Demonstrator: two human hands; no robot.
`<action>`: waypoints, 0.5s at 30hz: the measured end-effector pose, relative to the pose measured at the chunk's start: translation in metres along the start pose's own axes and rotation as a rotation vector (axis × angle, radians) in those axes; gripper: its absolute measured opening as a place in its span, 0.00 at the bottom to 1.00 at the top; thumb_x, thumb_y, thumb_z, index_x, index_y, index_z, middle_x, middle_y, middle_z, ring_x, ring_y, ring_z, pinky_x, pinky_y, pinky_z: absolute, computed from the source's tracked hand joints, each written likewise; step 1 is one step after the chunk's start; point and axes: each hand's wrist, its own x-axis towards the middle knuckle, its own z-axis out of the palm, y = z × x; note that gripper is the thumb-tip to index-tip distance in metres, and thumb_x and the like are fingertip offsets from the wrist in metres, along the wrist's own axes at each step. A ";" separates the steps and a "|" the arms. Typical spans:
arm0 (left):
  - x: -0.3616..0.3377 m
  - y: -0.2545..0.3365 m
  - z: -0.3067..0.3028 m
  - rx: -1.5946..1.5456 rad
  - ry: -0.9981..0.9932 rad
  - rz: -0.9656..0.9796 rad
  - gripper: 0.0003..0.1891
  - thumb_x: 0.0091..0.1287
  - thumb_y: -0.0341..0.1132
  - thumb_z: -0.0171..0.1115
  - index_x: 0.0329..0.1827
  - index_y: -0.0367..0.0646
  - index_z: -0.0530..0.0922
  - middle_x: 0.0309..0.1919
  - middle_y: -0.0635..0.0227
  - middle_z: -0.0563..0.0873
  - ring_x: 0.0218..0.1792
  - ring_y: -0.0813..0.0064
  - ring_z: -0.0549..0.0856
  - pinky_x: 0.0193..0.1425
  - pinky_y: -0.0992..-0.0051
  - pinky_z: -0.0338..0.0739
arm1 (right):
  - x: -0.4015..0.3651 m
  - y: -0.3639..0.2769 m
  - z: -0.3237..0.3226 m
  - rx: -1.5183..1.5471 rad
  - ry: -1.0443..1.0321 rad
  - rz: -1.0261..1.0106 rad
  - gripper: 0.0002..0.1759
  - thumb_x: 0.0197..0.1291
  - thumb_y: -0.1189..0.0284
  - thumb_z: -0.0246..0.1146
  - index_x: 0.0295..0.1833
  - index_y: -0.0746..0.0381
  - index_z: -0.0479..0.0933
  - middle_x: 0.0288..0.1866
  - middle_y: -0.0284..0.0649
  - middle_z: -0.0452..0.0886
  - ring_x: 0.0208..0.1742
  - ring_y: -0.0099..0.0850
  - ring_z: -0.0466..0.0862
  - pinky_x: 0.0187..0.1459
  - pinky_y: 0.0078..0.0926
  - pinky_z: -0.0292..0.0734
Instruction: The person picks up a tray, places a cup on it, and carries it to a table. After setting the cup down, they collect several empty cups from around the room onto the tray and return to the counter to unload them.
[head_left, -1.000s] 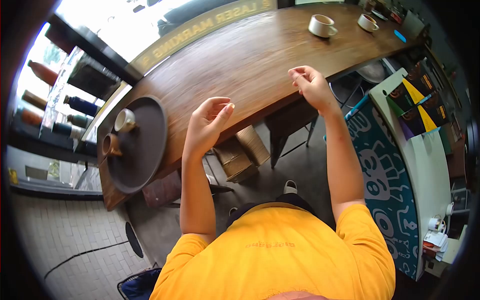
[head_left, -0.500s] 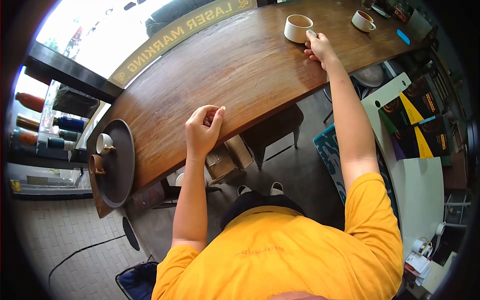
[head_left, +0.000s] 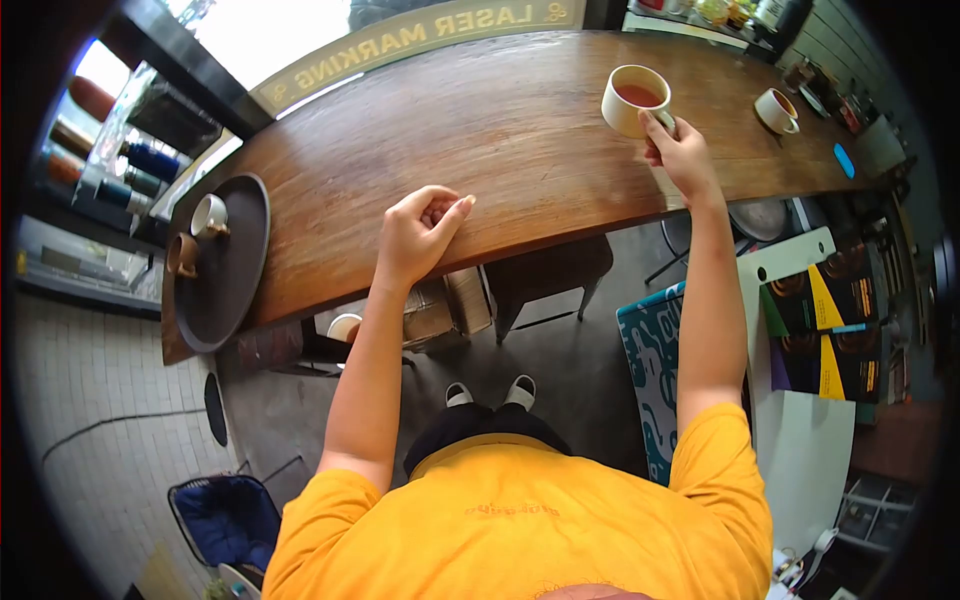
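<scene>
My right hand (head_left: pixel 683 158) grips the handle of a white mug (head_left: pixel 622 112) over the far right part of the wooden table (head_left: pixel 480 150). Reddish-brown liquid (head_left: pixel 638 95) shows inside the mug, which looks raised a little off the tabletop. Near the table's front edge, my left hand (head_left: pixel 420 232) is loosely curled, thumb close to the fingers, with nothing visible in it. Another white mug (head_left: pixel 773 114) with reddish liquid stands farther right. A round dark tray (head_left: pixel 225 290) at the left end holds a white cup (head_left: pixel 207 216) and a brown cup (head_left: pixel 182 254).
A blue object (head_left: pixel 844 161) lies near the right end of the table, with small items (head_left: pixel 815 88) behind it. A dark stool (head_left: pixel 550 275) and cardboard boxes (head_left: pixel 440 312) stand below the front edge. To my right is a white counter (head_left: pixel 800 440) with black-and-yellow packages (head_left: pixel 825 365).
My right hand has brought the mug nearer and apparently up from the table, and its liquid now shows. The view has shifted; my left hand stays curled.
</scene>
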 end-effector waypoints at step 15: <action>-0.156 -0.017 -0.115 -0.839 -0.088 -0.127 0.37 0.69 0.64 0.44 0.66 0.38 0.64 0.48 0.68 0.81 0.45 0.81 0.79 0.49 0.79 0.69 | -0.244 -0.070 0.171 0.229 -0.726 -0.032 0.10 0.61 0.70 0.66 0.42 0.64 0.77 0.30 0.27 0.76 0.31 0.13 0.72 0.32 0.11 0.67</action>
